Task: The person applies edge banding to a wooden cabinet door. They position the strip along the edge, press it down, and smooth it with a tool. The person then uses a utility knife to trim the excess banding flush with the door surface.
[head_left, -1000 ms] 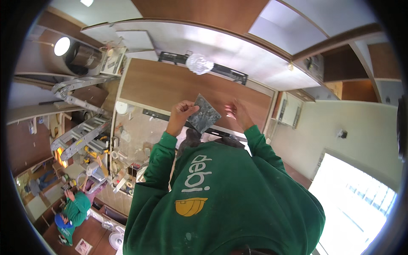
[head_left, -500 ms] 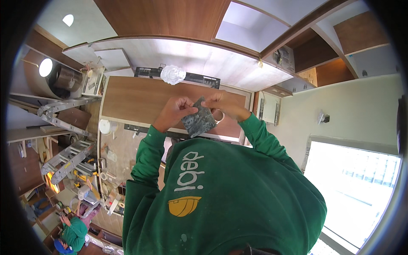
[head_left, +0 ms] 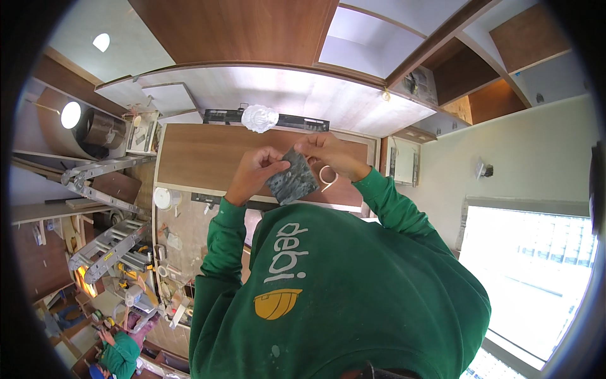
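Between my two hands is a square, dark grey mottled sheet (head_left: 293, 181), tilted so one corner points up. My left hand (head_left: 260, 169) is closed on its left edge, thumb over the front face. At the top corner, my right hand (head_left: 325, 151) pinches the sheet between thumb and fingers. A pale strip curled into a ring (head_left: 327, 175) shows just below my right hand; whether that hand touches it I cannot tell. Beyond the hands lies a brown wooden panel (head_left: 208, 155) with pale edges.
A crumpled white plastic-like bundle (head_left: 259, 118) rests at the panel's far side, by a black level-like bar (head_left: 221, 117). Leftward are a round white lid (head_left: 165, 198), stepladders (head_left: 117, 246) and tools. A co-worker in green (head_left: 120, 354) is at the lower left. Open cabinets (head_left: 480, 76) hang upper right.
The view has shifted slightly. Both hands keep hold of the sheet, which is turned a little. More of the curled pale strip now shows beside it.
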Tool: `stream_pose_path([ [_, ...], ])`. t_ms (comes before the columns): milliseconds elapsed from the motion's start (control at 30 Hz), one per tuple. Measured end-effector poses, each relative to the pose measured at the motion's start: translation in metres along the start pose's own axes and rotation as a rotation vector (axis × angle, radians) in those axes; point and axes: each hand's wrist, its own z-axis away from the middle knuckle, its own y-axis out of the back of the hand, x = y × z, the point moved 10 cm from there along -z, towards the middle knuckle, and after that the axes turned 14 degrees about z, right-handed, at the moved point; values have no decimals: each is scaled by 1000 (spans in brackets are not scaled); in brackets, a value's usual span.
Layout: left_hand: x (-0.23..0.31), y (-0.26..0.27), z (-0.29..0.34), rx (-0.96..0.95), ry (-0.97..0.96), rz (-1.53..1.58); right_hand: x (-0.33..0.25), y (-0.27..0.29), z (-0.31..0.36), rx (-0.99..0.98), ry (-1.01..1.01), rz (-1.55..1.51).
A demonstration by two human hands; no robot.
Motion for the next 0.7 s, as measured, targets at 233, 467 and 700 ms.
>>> stream_pose_path([
  [233, 35, 58, 12, 258, -218, -92, 5, -15, 23, -292, 88, 369],
  [467, 22, 48, 15, 107, -66, 718, -51, 22, 15, 113, 228, 285],
  [700, 15, -29, 11, -402, 91, 1440, -162, -14, 55, 507, 801, 940],
])
